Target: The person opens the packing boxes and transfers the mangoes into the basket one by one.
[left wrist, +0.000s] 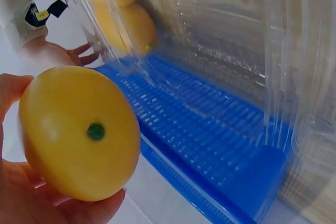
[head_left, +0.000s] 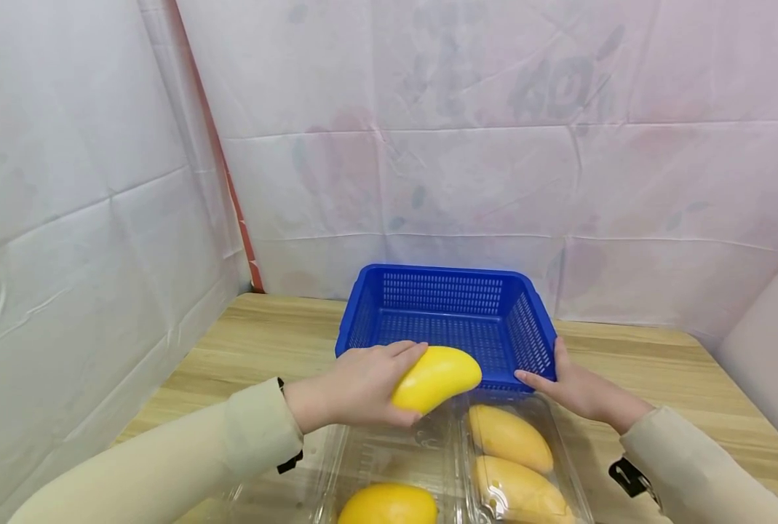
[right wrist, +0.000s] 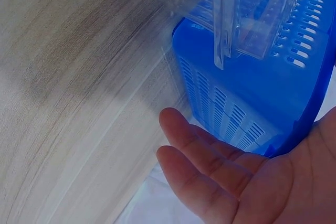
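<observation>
My left hand [head_left: 372, 382] grips a smooth yellow mango [head_left: 437, 377] above the near edge of the blue basket [head_left: 441, 271]. Its rounded end with a green stem spot faces the left wrist view, fingers and thumb wrapped about it. At the basket's near right corner is my right hand [head_left: 581, 389], the rim between its thumb and fingers. The right wrist view shows the fingers [right wrist: 197, 179] along the outside of the basket wall, the thumb hidden. Another yellow mango [head_left: 389, 506] lies in a clear plastic container [head_left: 395, 451] close to me.
Two paler orange-yellow mangoes [head_left: 509, 437] lie in the right part of the clear plastic packaging, just in front of the basket. Everything stands on a wood-grain table [head_left: 277, 331]. Pale patterned sheeting [head_left: 467, 189] hangs behind the table and along its sides.
</observation>
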A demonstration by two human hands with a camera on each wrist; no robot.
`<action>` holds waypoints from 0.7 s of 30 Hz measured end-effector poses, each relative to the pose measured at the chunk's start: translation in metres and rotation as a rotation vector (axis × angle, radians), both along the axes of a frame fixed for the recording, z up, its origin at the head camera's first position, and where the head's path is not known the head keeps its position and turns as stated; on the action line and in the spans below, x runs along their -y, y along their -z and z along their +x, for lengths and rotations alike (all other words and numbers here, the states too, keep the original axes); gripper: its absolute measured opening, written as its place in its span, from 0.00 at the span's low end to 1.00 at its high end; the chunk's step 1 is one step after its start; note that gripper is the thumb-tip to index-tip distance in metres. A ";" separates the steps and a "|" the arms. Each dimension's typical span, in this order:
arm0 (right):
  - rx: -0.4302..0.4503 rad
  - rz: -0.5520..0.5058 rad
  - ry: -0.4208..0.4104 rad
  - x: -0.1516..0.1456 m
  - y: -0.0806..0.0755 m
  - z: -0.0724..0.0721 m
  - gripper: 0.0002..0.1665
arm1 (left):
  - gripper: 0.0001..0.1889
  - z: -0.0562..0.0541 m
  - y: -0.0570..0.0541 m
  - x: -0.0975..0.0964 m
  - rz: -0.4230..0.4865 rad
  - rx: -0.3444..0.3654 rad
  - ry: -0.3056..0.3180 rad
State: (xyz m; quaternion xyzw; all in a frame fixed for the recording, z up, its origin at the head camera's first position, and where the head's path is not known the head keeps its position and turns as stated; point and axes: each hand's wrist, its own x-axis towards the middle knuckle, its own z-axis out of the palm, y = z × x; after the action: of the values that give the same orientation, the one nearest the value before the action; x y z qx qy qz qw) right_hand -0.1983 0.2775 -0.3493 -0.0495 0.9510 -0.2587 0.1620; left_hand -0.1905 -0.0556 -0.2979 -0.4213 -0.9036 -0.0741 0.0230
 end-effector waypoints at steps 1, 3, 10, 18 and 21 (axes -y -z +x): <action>0.001 0.001 0.000 0.000 0.000 0.000 0.66 | 0.44 -0.002 -0.001 0.000 0.005 -0.002 0.000; -0.002 0.001 0.000 0.000 0.000 -0.001 0.67 | 0.44 -0.005 -0.002 0.000 0.014 0.000 -0.002; 0.004 -0.005 0.000 0.000 0.004 0.001 0.67 | 0.44 -0.020 -0.004 -0.002 0.031 0.024 -0.037; -0.005 -0.007 -0.003 0.002 0.003 0.000 0.67 | 0.45 -0.049 -0.010 -0.004 0.045 0.066 -0.095; -0.008 -0.003 -0.003 0.003 0.002 -0.001 0.67 | 0.45 -0.062 -0.012 -0.004 0.040 0.081 -0.112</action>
State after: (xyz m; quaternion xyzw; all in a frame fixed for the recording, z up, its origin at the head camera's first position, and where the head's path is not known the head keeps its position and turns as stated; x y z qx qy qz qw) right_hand -0.1991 0.2743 -0.3511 -0.0522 0.9512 -0.2595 0.1586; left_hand -0.2527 -0.0513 -0.2864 -0.3661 -0.9243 -0.1076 -0.0009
